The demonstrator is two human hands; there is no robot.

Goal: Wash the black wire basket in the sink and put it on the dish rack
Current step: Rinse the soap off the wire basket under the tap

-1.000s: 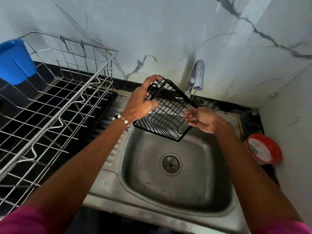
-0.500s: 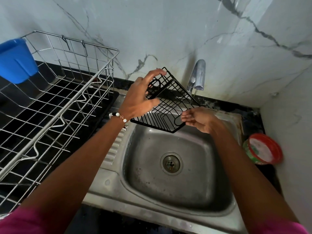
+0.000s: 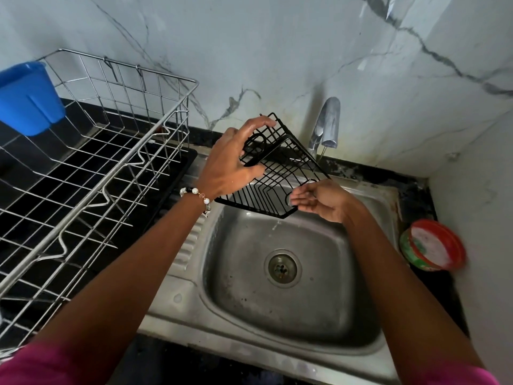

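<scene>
The black wire basket [image 3: 280, 173] hangs tilted above the back left of the steel sink [image 3: 291, 273], just in front of the tap [image 3: 327, 123]. My left hand [image 3: 233, 162] grips its upper left end, thumb on the near side and fingers over the top wires. My right hand [image 3: 322, 201] touches the basket's lower right corner with fingers together, palm turned up. The wire dish rack [image 3: 91, 173] stands to the left of the sink on the dark counter.
A blue plastic cup [image 3: 27, 98] hangs on the rack's far left corner. A round red-rimmed tub [image 3: 433, 245] sits on the counter right of the sink. A marble wall rises close behind the tap, and a side wall closes in the right.
The basket has risen a little and its left end has tipped up toward the wall. My right hand stays at the lower right corner.
</scene>
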